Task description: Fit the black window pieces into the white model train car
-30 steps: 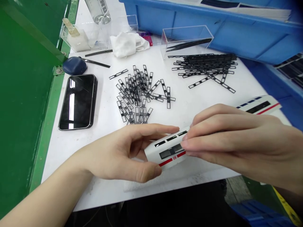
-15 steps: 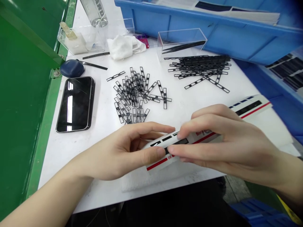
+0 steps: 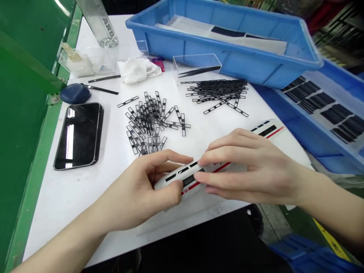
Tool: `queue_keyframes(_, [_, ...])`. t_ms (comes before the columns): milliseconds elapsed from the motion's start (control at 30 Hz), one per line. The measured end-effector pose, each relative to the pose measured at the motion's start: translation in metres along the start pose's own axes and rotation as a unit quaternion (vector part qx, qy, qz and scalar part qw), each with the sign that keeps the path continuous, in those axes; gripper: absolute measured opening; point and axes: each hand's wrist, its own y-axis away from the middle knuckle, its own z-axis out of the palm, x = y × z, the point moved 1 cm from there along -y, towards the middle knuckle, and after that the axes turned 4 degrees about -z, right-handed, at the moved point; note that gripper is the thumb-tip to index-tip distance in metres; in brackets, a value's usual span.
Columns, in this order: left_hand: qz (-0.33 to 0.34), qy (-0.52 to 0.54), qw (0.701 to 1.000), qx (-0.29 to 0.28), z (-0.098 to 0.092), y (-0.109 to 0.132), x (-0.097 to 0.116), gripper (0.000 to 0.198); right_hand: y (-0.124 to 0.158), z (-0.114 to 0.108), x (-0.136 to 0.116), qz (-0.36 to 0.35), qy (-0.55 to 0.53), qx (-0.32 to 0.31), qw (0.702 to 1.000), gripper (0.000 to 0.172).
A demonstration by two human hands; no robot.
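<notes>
White shell (image 3: pixel 222 167) slants over counter (image 3: pixel 113 132). Left hand (image 3: pixel 139 193) clasps its left end, thumb in front, fingers curled behind, probably for steadiness. Right hand (image 3: pixel 253 167): fingers slightly spread, tips on dark window (image 3: pixel 189 179); cannot tell if gripping. Strips (image 3: pixel 149 113) lie beyond, seemingly placed within reach.

A: Saw what on the left?
B: Saw a glossy green wall panel (image 3: pixel 28 68) with a pale light streak (image 3: pixel 61 7) up top. Noted a bolt (image 3: pixel 55 99) by the green frame (image 3: pixel 27 212), right along the table edge.
A: Found what for furniture?
B: Found a white worktable (image 3: pixel 48 212), bright on top, dark below.
A: Checked the floor?
B: Spotted grey flooring (image 3: pixel 274 220) lower right, then green floor (image 3: pixel 301 223) and a yellow stripe (image 3: pixel 332 237).
A: Got the far corner?
B: Got dim, blurred clutter (image 3: pixel 338 22) only.
</notes>
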Motion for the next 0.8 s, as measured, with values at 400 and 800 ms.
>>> queue_keyframes(400, [-0.014,-0.012,1.000,0.020,0.0010,0.0011,-0.0004,0.037,-0.0006,-0.0009,0.0043,-0.021,-0.016,-0.006,1.000,0.014])
queue_keyframes(800, [0.042,-0.098,0.993,0.052,0.0049,0.0063,0.0024,0.030,-0.0074,0.0044,-0.0026,0.014,-0.007,0.004,1.000,0.012])
